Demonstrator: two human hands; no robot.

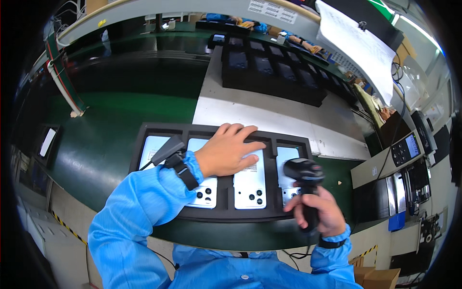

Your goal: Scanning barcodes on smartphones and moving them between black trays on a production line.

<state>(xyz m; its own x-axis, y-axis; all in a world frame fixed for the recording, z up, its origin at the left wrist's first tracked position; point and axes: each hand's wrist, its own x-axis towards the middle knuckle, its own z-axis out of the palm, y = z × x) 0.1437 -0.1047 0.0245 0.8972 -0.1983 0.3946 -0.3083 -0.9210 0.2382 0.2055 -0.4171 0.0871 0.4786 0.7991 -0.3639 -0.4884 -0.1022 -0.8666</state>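
Note:
A black foam tray (pixel 224 213) lies at the table's near edge, with several light-blue phones side by side in its compartments, backs up and camera lenses toward me. My left hand (pixel 226 151) lies palm down across the middle of the tray, fingers stretched out, over the upper part of a phone (pixel 250 185) and partly hiding it. In my right hand (pixel 325 212) is a black barcode scanner (pixel 304 171), gripped by its handle. Its head is over the rightmost phone (pixel 287 156). On my left wrist sits a black strap (pixel 183 168) with a dark device.
Beyond the tray, stacked black trays (pixel 269 79) of phones stand on a pale metal plate (pixel 231 108). A label printer (pixel 392 159) is at the right. Paper sheets (pixel 358 48) hang at upper right. Other people's hands (pixel 245 23) show at the far side.

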